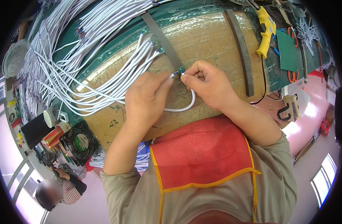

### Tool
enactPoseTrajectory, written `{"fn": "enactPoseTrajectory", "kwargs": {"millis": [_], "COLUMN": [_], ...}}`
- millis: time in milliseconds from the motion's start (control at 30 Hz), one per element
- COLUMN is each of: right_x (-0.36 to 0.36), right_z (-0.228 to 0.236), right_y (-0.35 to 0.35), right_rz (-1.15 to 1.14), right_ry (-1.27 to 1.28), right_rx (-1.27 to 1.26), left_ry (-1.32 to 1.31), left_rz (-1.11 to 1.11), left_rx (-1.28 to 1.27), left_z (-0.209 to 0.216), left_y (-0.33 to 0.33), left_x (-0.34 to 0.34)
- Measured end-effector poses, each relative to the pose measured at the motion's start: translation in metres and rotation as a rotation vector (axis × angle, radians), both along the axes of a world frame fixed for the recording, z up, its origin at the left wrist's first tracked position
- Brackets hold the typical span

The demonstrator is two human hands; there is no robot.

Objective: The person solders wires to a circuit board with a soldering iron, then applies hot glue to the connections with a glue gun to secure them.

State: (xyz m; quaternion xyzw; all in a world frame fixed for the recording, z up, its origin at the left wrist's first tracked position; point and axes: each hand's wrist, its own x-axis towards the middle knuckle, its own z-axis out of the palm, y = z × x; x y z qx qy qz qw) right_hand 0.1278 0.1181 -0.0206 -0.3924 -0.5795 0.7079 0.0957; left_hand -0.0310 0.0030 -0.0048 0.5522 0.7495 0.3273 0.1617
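Observation:
My left hand (145, 99) is closed in a pinch on the end of a white cable, its tip showing at the fingertips. Opposite it, my right hand (210, 86) pinches the other end of a white cable (192, 100), which loops down and back beneath my left hand. Between the fingertips lies a small green circuit board (180, 70), by the near end of a flat metal bar (163, 41). Both cable tips meet or nearly touch this board; the exact contact is too small to tell. Left of it, several white cables (115, 87) end in similar small boards.
A brown work board (212, 41) lies under my hands, crossed by a second dark bar (241, 52). At right are a yellow glue gun (267, 31) and a green panel (286, 50). A black fan (79, 143) stands left; another person (63, 186) is beyond.

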Motion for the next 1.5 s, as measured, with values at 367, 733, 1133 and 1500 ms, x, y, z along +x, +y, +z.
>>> {"fn": "enactPoseTrajectory", "kwargs": {"millis": [367, 733, 1133, 1500], "right_x": [0.002, 0.002, 0.002, -0.002], "right_z": [-0.003, -0.002, -0.007, 0.004], "right_y": [0.002, 0.005, 0.003, 0.005], "right_rz": [-0.004, 0.04, 0.052, 0.126], "right_ry": [-0.015, -0.043, 0.004, -0.108], "right_rx": [0.004, -0.019, 0.087, 0.246], "left_ry": [-0.013, -0.04, -0.016, 0.136], "left_rz": [0.011, 0.006, -0.004, -0.048], "left_rx": [-0.021, -0.047, -0.078, 0.067], "left_z": [-0.001, 0.0, 0.0, -0.01], "left_y": [0.002, 0.0, 0.001, 0.004], "left_x": [-0.001, 0.0, 0.002, 0.001]}}
